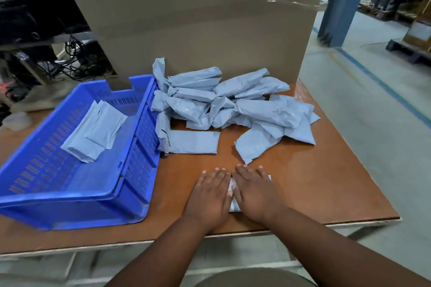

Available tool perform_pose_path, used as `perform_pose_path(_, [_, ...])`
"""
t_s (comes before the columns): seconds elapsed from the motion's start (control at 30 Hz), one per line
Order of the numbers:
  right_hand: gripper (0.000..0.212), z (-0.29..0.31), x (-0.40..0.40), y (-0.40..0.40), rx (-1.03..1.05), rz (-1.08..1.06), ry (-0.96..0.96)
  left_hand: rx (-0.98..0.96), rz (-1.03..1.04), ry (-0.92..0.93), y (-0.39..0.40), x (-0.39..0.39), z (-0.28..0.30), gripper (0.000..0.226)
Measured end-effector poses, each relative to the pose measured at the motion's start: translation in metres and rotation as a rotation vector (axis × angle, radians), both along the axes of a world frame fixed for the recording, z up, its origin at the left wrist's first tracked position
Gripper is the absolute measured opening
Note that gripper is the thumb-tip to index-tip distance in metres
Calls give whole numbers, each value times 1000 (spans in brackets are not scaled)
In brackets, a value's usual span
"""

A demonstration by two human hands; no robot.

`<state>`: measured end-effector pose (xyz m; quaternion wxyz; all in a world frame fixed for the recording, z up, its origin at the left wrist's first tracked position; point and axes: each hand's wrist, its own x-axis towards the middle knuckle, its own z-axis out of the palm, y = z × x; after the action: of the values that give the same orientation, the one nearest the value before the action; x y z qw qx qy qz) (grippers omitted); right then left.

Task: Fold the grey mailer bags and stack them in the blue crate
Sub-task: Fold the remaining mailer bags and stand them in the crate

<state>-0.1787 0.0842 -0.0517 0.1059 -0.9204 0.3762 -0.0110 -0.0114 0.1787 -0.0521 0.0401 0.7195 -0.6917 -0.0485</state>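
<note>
A head-worn camera looks down on a brown wooden table (303, 182). Near the table's front edge, at about 6 o'clock, a person's left hand (211, 196) and right hand (254, 193) lie side by side, palms down with fingers straight, pressing flat a grey mailer bag (232, 196) that is almost wholly hidden beneath them; only a pale strip shows between the hands and at the right hand's far edge. At 9 o'clock sits a blue crate (70, 193) of slotted plastic, tilted so its near wall is lowest, holding a few folded mailer bags (93, 130) stacked loosely toward its far side. At 12 o'clock, a heap of crumpled mailer bags (233, 102) rests on the table, touching the crate's right wall. One flatter bag (193, 142) lies just in front of the heap, and another crumpled bag (256, 142) sits nearer the hands. Behind the heap stands a large cardboard box (198, 18). At 3 o'clock, beyond the table, is a grey concrete floor (373, 123) with a blue line.
</note>
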Motion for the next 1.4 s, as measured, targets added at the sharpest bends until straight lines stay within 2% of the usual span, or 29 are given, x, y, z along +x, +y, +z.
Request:
perform_pose_path(0.1, [72,-8,-22,-17,68,-58,33,37,55,76,7,22,-13,68])
perform_pose_path(0.3, [65,-10,-75,-36,100,-121,31,63,190,103,38,65,-22,93])
perform_pose_path(0.37, [59,-1,-80,-36,107,-177,-38,32,215,163,42,70,-13,88])
perform_pose_path(0.43, [45,11,-73,-30,19,-189,-155,-78,197,202,36,63,0,75])
perform_pose_path(0.5, [35,26,-47,-16,-80,-110,-259,-163,114,198,20,44,12,66])
perform_pose_path(0.57, [32,29,-14,-5,-71,-31,-301,-170,26,204,-2,19,20,63])
perform_pose_path(0.67, [42,8,19,2,51,27,-320,-88,-8,218,-19,2,14,59])
perform_pose_path(0.77, [41,-11,8,3,-65,20,-189,-23,-15,113,-8,21,-7,65])
perform_pose_path(0.83, [48,-11,-8,2,-90,17,-130,2,-13,108,1,39,-18,73])
perform_pose_path(0.97, [57,-14,-35,-8,72,-15,-170,44,7,126,19,64,-25,87])
perform_pose_path(1.1, [63,-7,-50,-11,134,-5,-193,115,-7,173,25,78,-12,84])
perform_pose_path(1.23, [59,16,-43,-15,191,-12,-205,58,-51,141,22,68,11,88])
perform_pose_path(1.4, [79,28,-36,-16,202,-49,-85,56,-1,161,11,52,26,88])
